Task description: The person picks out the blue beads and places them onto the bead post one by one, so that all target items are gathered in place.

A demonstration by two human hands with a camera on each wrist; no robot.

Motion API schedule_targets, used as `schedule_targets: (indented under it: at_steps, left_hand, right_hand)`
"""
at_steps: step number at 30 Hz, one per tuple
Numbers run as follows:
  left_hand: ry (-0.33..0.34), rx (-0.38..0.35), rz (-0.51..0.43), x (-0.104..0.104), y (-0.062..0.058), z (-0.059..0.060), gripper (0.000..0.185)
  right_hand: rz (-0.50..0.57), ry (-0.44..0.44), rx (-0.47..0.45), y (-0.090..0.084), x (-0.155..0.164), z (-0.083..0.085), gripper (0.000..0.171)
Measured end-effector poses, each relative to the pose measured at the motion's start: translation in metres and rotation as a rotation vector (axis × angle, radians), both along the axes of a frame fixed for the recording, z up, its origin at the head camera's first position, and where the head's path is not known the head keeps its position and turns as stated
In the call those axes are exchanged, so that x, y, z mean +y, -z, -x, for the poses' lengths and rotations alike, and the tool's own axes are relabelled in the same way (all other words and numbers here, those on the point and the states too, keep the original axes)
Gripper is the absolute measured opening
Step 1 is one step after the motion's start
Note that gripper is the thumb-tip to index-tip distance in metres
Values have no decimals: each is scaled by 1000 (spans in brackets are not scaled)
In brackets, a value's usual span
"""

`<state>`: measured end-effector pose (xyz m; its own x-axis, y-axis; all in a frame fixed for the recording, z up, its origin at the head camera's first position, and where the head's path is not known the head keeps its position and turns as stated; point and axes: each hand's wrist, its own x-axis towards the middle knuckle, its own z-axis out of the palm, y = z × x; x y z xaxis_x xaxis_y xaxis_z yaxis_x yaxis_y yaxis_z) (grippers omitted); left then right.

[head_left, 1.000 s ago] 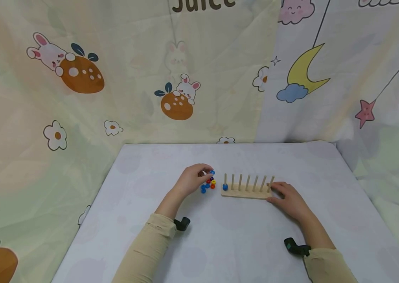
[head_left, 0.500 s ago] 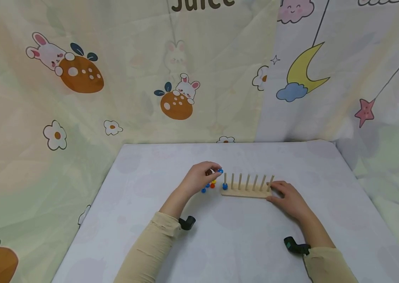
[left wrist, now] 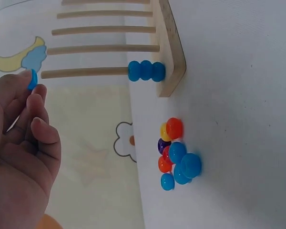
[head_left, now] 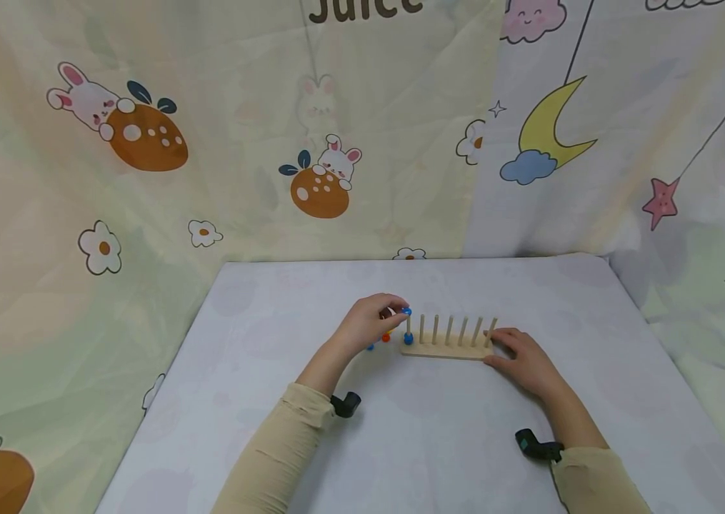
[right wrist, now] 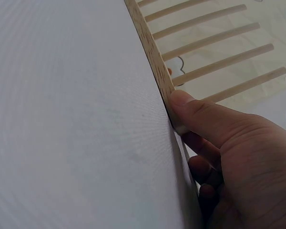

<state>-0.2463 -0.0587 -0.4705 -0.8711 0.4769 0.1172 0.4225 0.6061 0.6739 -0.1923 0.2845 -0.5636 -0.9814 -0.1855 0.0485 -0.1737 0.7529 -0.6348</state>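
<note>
My left hand (head_left: 367, 321) pinches a blue bead (left wrist: 33, 79) between thumb and fingertip at the top of the leftmost peg (left wrist: 86, 72) of a wooden peg board (head_left: 446, 351). Whether the bead is round the peg's tip or just short of it is hard to tell; the left wrist view shows a small gap. Three blue beads (left wrist: 146, 70) are stacked at the base of that peg, and the other pegs in view are bare. With thumb and fingers, my right hand (head_left: 526, 363) grips the right end of the board, which stands upright on the table.
A small cluster of loose beads (left wrist: 177, 152), blue, red, orange, yellow and dark purple, lies left of the board, partly behind my left hand in the head view. A white cloth covers the table (head_left: 439, 435). Behind it hangs a printed curtain (head_left: 240, 143).
My left hand has carried the blue bead rightward from above the loose beads to the leftmost peg's top. My right hand stays on the board's end.
</note>
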Motion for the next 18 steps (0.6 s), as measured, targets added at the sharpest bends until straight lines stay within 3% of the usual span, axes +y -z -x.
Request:
schedule_targets:
  at_steps: [12,18]
  left_hand:
    - [5,-28,21,5,-5,-6,25]
    - [8,-24,19,4,1,-5,25]
  right_hand:
    - [-8,12,-13,-3,-2,-1,60]
    - [-9,17,-10,-1,-2,-1,60]
